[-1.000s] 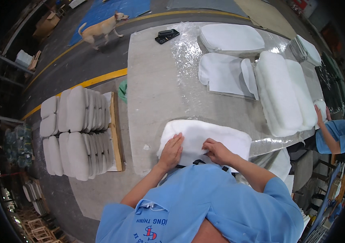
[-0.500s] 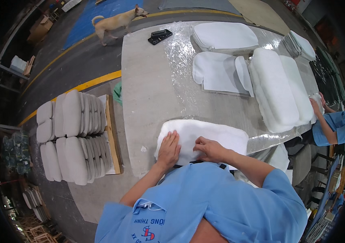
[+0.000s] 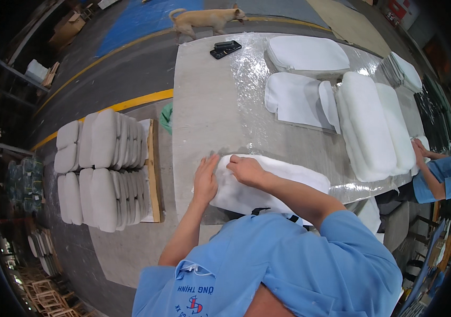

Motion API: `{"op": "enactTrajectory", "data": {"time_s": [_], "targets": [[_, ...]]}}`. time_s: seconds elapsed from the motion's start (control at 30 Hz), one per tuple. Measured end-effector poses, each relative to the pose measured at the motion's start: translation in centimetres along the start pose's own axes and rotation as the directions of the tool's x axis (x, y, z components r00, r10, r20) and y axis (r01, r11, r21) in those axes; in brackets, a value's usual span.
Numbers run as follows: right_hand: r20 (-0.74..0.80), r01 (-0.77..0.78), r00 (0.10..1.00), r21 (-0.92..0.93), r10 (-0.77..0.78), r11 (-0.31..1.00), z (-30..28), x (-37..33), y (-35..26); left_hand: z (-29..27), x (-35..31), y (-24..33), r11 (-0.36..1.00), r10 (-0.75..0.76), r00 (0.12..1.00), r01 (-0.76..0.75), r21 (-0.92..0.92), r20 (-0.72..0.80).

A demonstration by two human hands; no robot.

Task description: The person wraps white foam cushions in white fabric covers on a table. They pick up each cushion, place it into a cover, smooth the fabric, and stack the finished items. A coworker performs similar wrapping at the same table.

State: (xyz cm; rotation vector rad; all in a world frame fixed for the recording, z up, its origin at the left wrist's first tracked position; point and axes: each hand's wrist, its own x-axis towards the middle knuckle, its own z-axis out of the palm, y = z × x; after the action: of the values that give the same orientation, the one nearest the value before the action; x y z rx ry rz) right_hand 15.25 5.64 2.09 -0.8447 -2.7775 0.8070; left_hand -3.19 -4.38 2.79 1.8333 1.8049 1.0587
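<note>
Grey table (image 3: 204, 105), pallet (image 3: 155, 179) of cushions (image 3: 104, 193) beside. White pad (image 3: 291, 177) under my curled right hand (image 3: 246, 170), pinch unclear; left hand (image 3: 205, 180) straight-fingered at pad's left end.

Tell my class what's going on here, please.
A person in a blue shirt is handling a soft white pad on a table. The left hand is at the pad's left end; the right hand, curled, is on top near that end. More white pads lie to the right, near a co-worker's hands. A dog is beyond the table.
</note>
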Motion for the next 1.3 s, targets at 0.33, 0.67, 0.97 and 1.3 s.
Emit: {"op": "enactTrajectory", "data": {"time_s": [0.33,0.67,0.97,1.3], "targets": [[0.288,0.2,0.931,0.107,-0.223,0.974,-0.2,-9.7,-0.4,3.2,-0.4,-1.8,0.987,-0.132,0.898,0.081,0.137,0.42],[0.081,-0.022,0.997,0.177,0.008,0.984,-2.1,-3.6,-0.9,0.7,-10.2,4.6,0.953,-0.098,0.985,0.134,-0.271,0.141],[0.22,0.397,0.894,0.016,-0.391,0.918,2.1,-4.1,-2.8,-1.6,-12.6,2.2,0.835,-0.549,0.788,0.508,-0.21,-0.28],[0.173,-0.156,0.968,-0.136,0.179,0.978,-7.0,-22.1,4.8,4.1,-8.5,2.3,0.909,-0.183,0.973,0.112,0.403,0.143]]}}
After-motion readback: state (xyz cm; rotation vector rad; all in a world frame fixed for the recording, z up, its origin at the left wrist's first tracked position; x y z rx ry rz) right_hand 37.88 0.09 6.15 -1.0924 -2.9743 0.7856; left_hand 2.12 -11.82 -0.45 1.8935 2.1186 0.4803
